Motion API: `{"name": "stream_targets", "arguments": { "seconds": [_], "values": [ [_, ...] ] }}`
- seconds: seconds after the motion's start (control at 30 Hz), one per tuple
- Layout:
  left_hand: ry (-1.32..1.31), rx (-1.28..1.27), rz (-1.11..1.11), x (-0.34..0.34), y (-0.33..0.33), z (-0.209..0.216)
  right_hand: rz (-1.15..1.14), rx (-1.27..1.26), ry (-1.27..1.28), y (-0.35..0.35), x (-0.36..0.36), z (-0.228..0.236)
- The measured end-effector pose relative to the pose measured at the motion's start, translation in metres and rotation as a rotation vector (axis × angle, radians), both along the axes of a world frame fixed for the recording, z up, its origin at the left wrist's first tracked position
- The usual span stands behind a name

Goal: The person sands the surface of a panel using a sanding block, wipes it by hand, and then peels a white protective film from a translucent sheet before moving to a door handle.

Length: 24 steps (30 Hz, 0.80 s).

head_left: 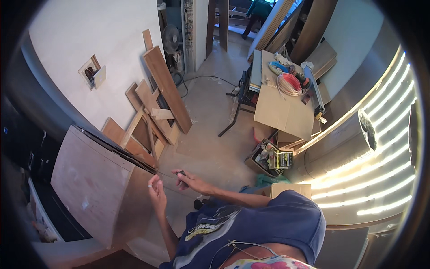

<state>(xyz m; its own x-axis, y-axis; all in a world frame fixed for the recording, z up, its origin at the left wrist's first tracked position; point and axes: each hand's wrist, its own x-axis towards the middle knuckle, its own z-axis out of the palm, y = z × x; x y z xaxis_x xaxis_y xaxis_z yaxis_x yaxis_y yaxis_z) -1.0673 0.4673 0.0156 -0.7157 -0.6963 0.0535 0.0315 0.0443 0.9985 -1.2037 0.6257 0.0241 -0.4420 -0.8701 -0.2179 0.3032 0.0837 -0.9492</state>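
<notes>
My left hand [156, 187] is raised beside the near corner of a pale wooden cabinet [96, 166], its fingertips pinched together. Whatever it may hold is too small to make out. Close to its right, my right hand [190, 181] is closed around a small dark object [180, 173], whose kind I cannot tell. A thin line like a wire [166, 174] seems to run between the cabinet's corner and my right hand. Dark strips [118, 152] lie along the cabinet's far edge and end just beyond my left hand.
Wooden boards [166, 85] lean on the white wall. At right, a table with cardboard [286, 110] bears a wire coil [290, 84] and a power drill [301, 80]. Below it stands a box of items [264, 159]. A cable [210, 76] crosses the floor; another person [256, 15] is far back.
</notes>
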Motion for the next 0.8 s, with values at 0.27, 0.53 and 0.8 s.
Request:
{"name": "stream_targets", "arguments": {
  "seconds": [0.27, 0.53, 0.8],
  "values": [
    [-0.250, -0.196, -0.192, 0.043, 0.069, 0.043, -0.044, 0.009, -0.068, 0.022, 0.037, -0.035],
    [-0.370, -0.523, -0.333, 0.093, 0.081, 0.069, -0.083, 0.040, -0.086, 0.052, 0.106, -0.029],
    [-0.327, -0.617, -0.414, 0.209, 0.051, 0.071, -0.060, 0.081, -0.031, 0.010, 0.207, -0.046]
  ]
}}
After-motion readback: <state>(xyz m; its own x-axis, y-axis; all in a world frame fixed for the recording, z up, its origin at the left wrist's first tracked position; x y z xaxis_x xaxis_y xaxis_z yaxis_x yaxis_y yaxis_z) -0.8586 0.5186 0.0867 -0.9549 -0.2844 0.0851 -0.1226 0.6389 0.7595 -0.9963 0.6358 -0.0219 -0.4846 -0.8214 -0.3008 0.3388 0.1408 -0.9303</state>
